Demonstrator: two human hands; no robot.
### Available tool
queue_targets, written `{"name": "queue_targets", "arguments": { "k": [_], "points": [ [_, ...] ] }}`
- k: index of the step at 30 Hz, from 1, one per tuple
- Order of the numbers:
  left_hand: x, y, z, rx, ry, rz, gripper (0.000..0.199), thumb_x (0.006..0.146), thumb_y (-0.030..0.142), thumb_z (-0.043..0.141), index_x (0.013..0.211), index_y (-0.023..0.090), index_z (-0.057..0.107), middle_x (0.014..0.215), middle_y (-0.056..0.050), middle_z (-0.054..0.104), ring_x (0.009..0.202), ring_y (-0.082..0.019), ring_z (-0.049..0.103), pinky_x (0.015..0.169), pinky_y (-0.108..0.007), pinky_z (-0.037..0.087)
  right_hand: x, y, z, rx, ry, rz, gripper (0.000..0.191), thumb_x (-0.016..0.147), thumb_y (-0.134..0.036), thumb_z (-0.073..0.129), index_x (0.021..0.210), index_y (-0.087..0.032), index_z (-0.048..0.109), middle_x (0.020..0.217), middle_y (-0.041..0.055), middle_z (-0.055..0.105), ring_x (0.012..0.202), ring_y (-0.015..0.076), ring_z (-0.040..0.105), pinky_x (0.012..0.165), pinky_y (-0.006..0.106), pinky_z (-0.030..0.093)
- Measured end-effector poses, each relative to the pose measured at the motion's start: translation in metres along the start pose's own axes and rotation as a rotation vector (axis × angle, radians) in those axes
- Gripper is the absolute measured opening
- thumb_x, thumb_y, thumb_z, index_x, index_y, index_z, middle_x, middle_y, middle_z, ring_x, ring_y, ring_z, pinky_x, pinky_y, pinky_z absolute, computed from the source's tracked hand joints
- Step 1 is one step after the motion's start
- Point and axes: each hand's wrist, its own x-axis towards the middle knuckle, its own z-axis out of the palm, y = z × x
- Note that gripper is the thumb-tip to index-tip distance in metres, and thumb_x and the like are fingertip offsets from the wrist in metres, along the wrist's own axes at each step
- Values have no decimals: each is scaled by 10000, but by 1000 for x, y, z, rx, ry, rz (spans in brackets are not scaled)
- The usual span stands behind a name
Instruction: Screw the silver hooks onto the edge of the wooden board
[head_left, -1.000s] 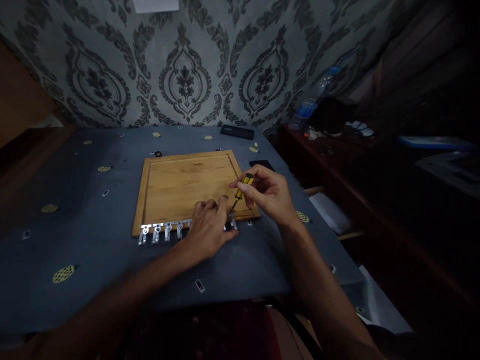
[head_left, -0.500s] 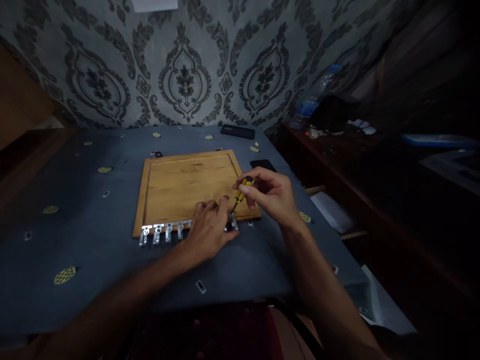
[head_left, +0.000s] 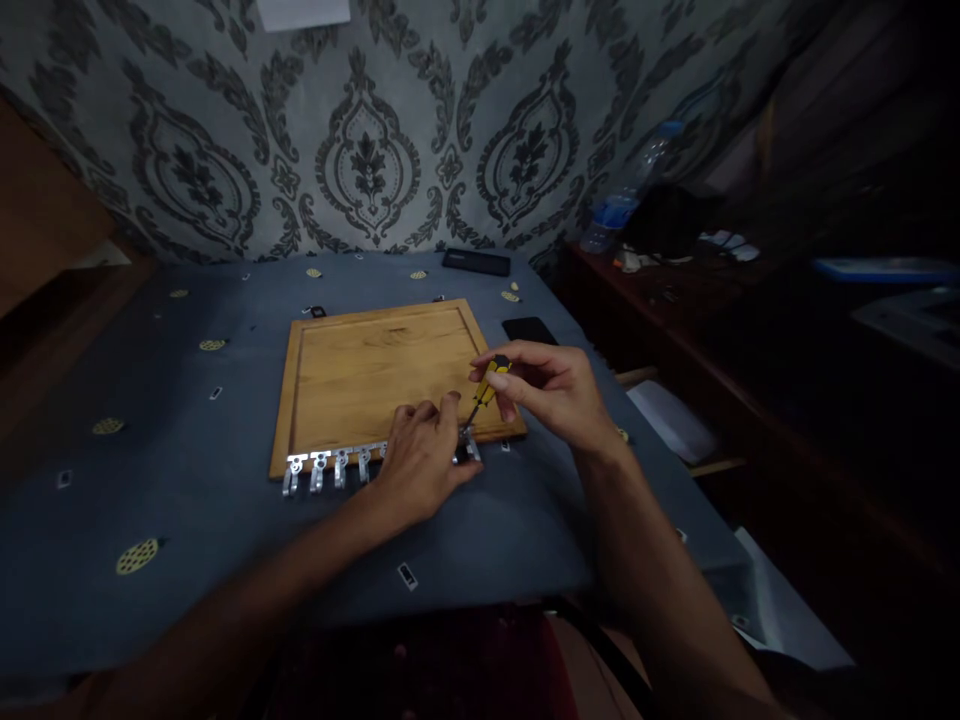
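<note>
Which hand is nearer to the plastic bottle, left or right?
Right. The right hand is in front of the bottle, to its left; the left hand is farther away and farther left.

And here's the left hand (head_left: 420, 462), palm down, fingers bunched and bent, thumb stretched out to the side, its forearm slanting up from the lower left. Over on the right, the right hand (head_left: 546, 388) is raised, thumb and index finger pinched together, the wrist bent, the forearm rising from the lower right!
</note>
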Motion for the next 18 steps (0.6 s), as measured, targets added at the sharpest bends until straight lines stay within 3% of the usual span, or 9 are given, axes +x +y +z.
{"name": "queue_targets", "arguments": {
  "k": [4,8,12,18],
  "points": [
    [0,-1,0,-14,5,2,714,809,366,793,1339,141,370,1118,-117,703,1128,-332,617,946,-449,406,1,2,7,52,127,-47,336,660,-401,903,720,-178,659,572,-39,642,346,65,503,326,186,395],
    [0,0,-1,-15,5,-1,704,811,370,788,1339,154,376,1133,-112,698,1134,-327,618,963,-448,405,1,4,10,75,287,-110,370,689,-443,879,714,-192,607,608,-25,681,317,50,456,291,180,352],
    [0,1,-2,-16,-8,-3,705,815,358,786,1348,133,381,1143,-124,701,1140,-330,615,971,-453,408,1,4,10,66,267,-95,380,701,-461,867,718,-196,596,614,-23,687,314,46,449,285,176,348],
    [-1,0,-1,-39,5,4,679,819,352,776,1337,141,391,1113,-106,710,1131,-329,618,966,-459,410,1,5,12,26,240,-56,401,690,-472,871,720,-209,570,547,-77,543,341,53,449,300,178,359]
  ]
}}
